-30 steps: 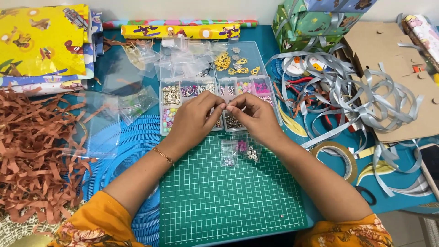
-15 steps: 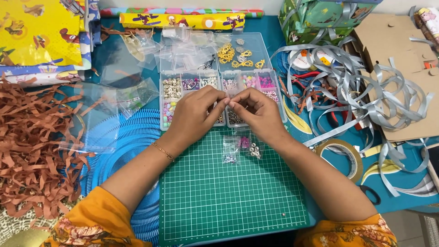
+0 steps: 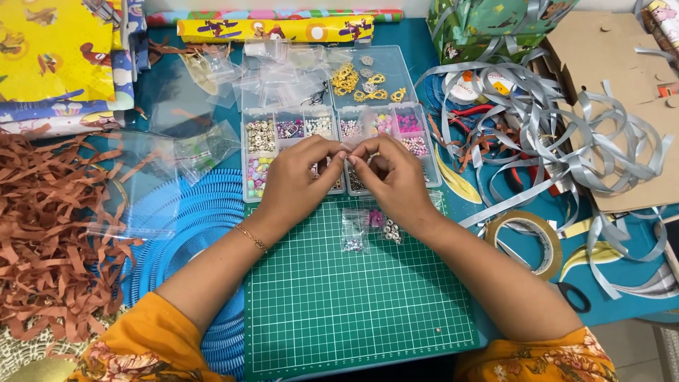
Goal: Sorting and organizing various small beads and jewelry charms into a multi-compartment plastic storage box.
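Both hands (image 3: 346, 177) unmoved, fingertips still pinched over bead organizer (image 3: 283, 131).

Centre of frame: a clear plastic compartmented bead organiser box (image 3: 332, 106), with the green gridded cutting mat (image 3: 353, 297) directly below it. On the mat's upper edge lie small clear bead packets (image 3: 369, 230). Left of the mat sits a blue ribbed round placemat (image 3: 191, 226); further left, a heap of brown shredded paper (image 3: 49, 233). Upper left: yellow patterned wrapping paper (image 3: 49, 49). Right of the box: tangled grey ribbon (image 3: 566, 141), with a brown tape roll (image 3: 527, 240) below it and flat brown cardboard (image 3: 622, 92) at far right.
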